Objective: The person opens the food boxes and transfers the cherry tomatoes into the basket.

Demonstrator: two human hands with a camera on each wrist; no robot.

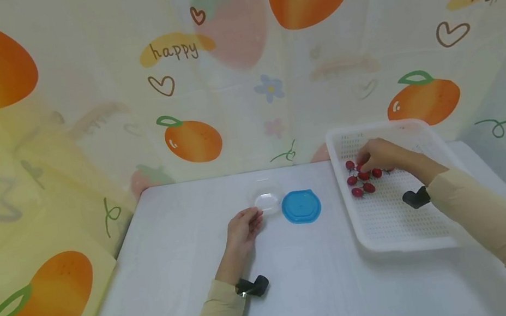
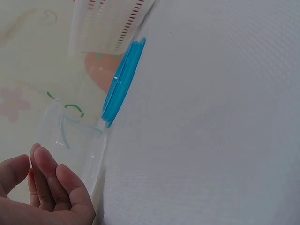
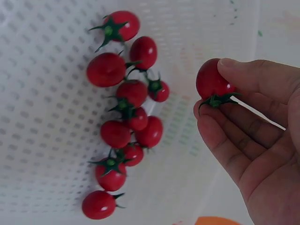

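Observation:
In the right wrist view my right hand (image 3: pixel 262 112) pinches a red cherry tomato (image 3: pixel 212 80) between thumb and fingers, its green calyx pointing down. It is over the white perforated basket (image 1: pixel 362 234), where several more cherry tomatoes (image 3: pixel 107 69) lie in a row. My left hand (image 1: pixel 243 229) is beside a small clear plastic container (image 1: pixel 267 200), its loosely bent fingertips right at the near side. In the left wrist view a gap shows between the thumb and the fingers (image 2: pixel 68 180), with the clear wall behind them. A round blue lid (image 1: pixel 301 206) lies just right of the container.
The basket stands at the right of the white-covered table (image 1: pixel 304 293), its raised rim near the lid. A fruit-printed curtain (image 1: pixel 244 104) hangs behind the table and along its left side. Black wrist cameras (image 1: pixel 253 286) are strapped on both wrists.

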